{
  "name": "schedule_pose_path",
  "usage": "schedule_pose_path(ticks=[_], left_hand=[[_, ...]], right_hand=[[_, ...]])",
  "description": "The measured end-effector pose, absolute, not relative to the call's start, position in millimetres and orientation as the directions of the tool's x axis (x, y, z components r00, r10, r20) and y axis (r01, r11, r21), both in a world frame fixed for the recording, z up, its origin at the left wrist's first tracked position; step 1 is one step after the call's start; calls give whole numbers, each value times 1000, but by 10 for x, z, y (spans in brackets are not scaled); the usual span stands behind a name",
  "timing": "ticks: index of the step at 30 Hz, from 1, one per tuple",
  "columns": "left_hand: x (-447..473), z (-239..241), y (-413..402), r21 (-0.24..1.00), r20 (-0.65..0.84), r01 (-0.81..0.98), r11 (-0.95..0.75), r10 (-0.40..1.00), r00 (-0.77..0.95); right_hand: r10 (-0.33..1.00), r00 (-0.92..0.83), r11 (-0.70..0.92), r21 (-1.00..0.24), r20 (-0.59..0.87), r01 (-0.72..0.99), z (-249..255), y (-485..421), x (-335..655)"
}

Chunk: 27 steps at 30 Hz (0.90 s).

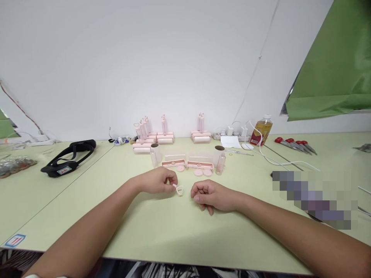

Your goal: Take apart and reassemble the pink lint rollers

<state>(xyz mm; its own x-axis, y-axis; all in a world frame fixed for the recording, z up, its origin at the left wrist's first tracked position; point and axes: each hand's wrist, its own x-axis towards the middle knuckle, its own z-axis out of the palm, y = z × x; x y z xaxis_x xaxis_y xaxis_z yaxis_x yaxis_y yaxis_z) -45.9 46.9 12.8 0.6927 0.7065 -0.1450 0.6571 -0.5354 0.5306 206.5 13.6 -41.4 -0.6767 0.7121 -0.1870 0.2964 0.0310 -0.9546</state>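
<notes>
My left hand [159, 180] pinches a small pale loop-shaped piece [179, 190] between thumb and fingertips, just above the table. To its right, my right hand [208, 194] rests with fingers curled in and the thumb against them; whether anything is inside is hidden. Beyond both hands lie two open pink cases [199, 165] with clear lids raised. Flat pink discs [198, 173] lie in front of them. A clear pinkish tube [220, 163] stands by a brown-topped pale cylinder [218, 155] on the right, and a similar cylinder [155, 150] stands on the left.
Finished-looking pink cases [201, 137] with upright tubes line the wall. At right are a drink bottle [261, 130], white cables [265, 154], a paper sheet [230, 142], tweezers [240, 153] and several red-ended tools [295, 145]. A black head strap [69, 156] lies left.
</notes>
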Motion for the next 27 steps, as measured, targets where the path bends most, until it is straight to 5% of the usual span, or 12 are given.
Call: schedule_pose_path(ticks=[9, 27], left_hand=[[-651, 88, 616, 446, -354, 800, -401, 742, 570], [-719, 74, 662, 304, -361, 884, -356, 815, 453]], right_hand=[[713, -676, 25, -956, -188, 292, -420, 135, 2064], [710, -679, 36, -954, -186, 299, -427, 140, 2073]])
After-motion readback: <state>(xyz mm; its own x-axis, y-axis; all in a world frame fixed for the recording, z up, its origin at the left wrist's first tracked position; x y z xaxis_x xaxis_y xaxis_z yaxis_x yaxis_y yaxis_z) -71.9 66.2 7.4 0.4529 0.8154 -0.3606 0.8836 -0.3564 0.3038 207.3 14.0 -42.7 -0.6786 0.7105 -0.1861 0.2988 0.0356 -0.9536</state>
